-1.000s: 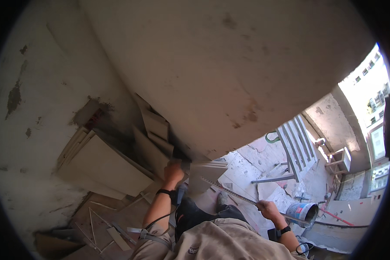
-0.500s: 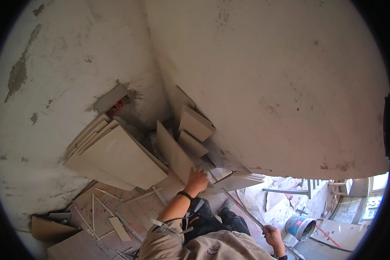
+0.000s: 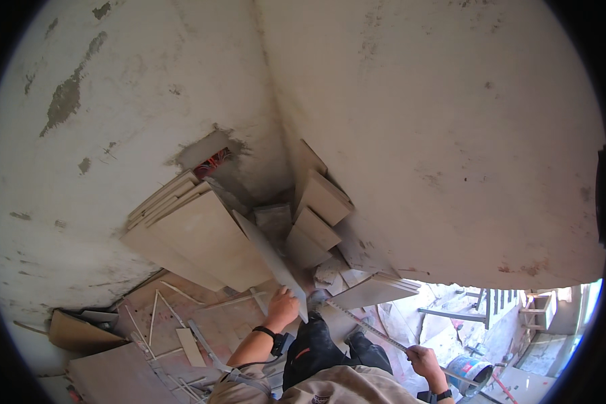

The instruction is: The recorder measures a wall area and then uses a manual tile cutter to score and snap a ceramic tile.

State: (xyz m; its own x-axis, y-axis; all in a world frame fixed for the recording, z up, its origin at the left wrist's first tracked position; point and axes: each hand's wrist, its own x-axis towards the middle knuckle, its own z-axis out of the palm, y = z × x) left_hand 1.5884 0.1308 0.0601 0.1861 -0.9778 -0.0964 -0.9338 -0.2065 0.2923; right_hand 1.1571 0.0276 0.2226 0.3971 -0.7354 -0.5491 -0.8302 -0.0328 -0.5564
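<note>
My left hand (image 3: pixel 284 306) is closed on the near edge of a beige tile (image 3: pixel 271 259), which stands on edge beside the leaning stack of large tiles (image 3: pixel 205 236). In my right hand (image 3: pixel 424 363) is a long, narrow ruler (image 3: pixel 367 326) with markings along it. It slants from near my feet up to the hand and continues past it. Smaller tile pieces (image 3: pixel 314 236) lean against the right wall, close to the corner. Another group of tiles (image 3: pixel 374 291) rests at the foot of that wall.
A wall opening with red wires (image 3: pixel 213 163) sits above the stack. Thin strips (image 3: pixel 156 316) and a small board (image 3: pixel 190 347) lie on the floor at left, near a cardboard box (image 3: pixel 77 331). A bucket (image 3: pixel 470 372) and a grey slatted frame (image 3: pixel 495 306) stand at right.
My left hand has swung the tile leftward, from beside the small pieces toward the large stack, uncovering the corner floor. My right hand still has the ruler. The view has shifted slightly left.
</note>
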